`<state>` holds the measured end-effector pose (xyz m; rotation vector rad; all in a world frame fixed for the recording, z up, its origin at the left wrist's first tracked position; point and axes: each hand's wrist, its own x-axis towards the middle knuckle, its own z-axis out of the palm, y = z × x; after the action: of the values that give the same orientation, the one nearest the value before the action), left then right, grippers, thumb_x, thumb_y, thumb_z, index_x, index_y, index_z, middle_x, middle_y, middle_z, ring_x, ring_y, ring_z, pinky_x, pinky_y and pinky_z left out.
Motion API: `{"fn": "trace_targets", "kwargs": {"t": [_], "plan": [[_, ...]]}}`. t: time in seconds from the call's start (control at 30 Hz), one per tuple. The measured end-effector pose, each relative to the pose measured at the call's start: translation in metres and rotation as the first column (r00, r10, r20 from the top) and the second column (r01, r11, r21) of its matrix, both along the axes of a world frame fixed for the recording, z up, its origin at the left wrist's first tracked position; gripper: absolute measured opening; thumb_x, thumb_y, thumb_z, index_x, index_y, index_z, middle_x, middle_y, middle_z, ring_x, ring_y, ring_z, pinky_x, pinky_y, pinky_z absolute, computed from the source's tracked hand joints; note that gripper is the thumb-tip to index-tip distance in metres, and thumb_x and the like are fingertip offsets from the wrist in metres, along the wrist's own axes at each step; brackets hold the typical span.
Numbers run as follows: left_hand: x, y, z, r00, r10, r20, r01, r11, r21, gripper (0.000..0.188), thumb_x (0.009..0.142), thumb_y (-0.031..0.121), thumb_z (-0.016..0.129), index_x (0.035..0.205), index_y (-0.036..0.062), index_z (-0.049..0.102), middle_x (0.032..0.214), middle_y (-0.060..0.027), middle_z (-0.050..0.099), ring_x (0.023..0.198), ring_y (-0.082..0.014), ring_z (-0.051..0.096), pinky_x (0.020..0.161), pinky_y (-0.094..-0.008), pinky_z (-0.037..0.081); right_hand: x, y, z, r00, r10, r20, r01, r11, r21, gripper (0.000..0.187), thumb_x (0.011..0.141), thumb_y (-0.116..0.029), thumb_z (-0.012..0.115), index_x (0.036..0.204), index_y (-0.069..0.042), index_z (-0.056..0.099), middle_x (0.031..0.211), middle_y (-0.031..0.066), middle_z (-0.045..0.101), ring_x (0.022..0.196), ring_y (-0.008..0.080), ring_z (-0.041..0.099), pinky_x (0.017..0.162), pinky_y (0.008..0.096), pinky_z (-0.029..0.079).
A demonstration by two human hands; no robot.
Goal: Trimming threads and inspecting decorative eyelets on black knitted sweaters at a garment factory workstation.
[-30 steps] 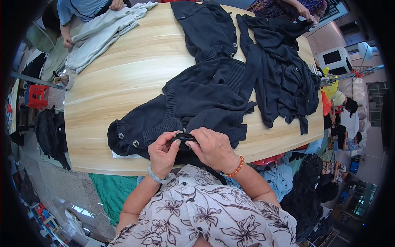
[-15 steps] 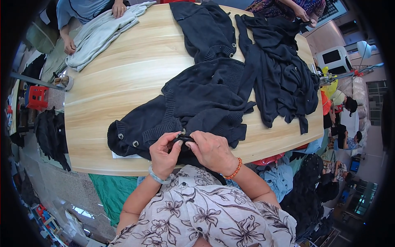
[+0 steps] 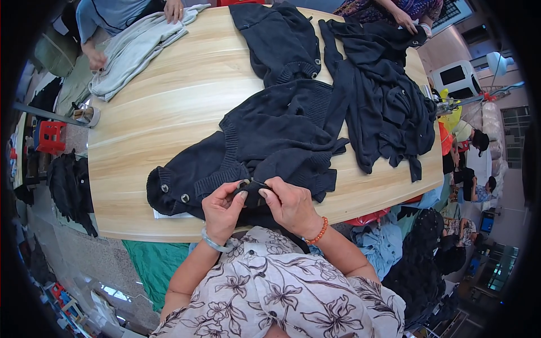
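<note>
Two pinch grips, side by side: left hand (image 3: 221, 210) and right hand (image 3: 295, 210) each clamp dark knit garment (image 3: 276, 127) between thumb and fingers above near edge of wooden table (image 3: 141, 129). Garment sprawls across table, buttons (image 3: 185, 198) at its left end. Further dark garments (image 3: 389, 112) lie beyond; pale garment (image 3: 135, 53) lies at far left.

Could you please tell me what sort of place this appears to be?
Probably a garment workshop: dark knitted garments share a large wooden table with a pale garment, and two co-workers handle clothing across it.
</note>
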<state>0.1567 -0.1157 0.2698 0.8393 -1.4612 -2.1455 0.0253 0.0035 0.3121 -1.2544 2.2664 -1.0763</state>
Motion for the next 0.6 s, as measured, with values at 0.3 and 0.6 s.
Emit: {"fn": "trace_targets", "kwargs": {"t": [0.3, 0.6], "plan": [[-0.0025, 0.0036, -0.0026, 0.999, -0.004, -0.033, 0.001, 0.995, -0.103, 0.024, 0.087, -0.007, 0.062, 0.111, -0.0068, 0.063, 0.105, -0.0070, 0.064, 0.091, -0.0096, 0.061, 0.080, -0.0212, 0.051, 0.0021, -0.0036, 0.0009, 0.989, 0.112, -0.093, -0.111, 0.994, 0.018, 0.017, 0.090, -0.020, 0.062, 0.089, -0.005, 0.053, 0.069, 0.0093, 0.060, 0.062, 0.0290, 0.063, 0.053, 0.0372, 0.048], [-0.0021, 0.0016, -0.0030, 1.000, -0.010, -0.016, 0.009, 0.999, -0.044, 0.026, 0.085, -0.008, 0.063, 0.111, -0.0053, 0.063, 0.106, -0.0087, 0.063, 0.095, -0.0101, 0.060, 0.082, -0.0211, 0.050, 0.0010, 0.0024, -0.0062, 0.957, -0.091, 0.274, 0.123, 0.987, -0.100, 0.020, 0.086, -0.015, 0.071, 0.092, -0.002, 0.057, 0.066, 0.0038, 0.056, 0.055, 0.0102, 0.055, 0.051, 0.0249, 0.043]]}}
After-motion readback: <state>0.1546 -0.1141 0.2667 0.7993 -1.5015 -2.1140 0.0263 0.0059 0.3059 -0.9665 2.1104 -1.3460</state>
